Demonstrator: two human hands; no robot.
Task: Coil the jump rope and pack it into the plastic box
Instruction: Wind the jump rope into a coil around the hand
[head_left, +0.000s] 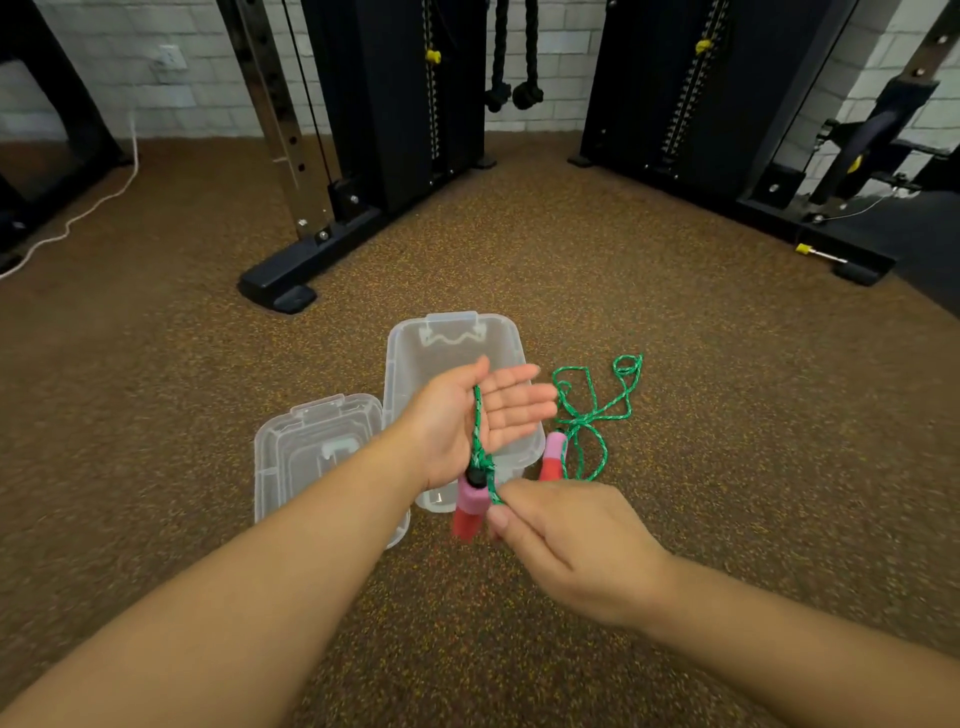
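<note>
One jump rope (592, 410), two pink-and-red handles, one clear plastic box (410, 358), one lid (306, 457); my left hand (467, 415) lies palm-up with fingers straight over the box, the green speckled cord draped across the palm; the near handle (470, 506) hangs below that wrist; my right hand (566, 540) pinches the cord just beside it; the far handle (551, 460) and loose loops rest on the speckled floor (701, 441), right of the box.
</note>
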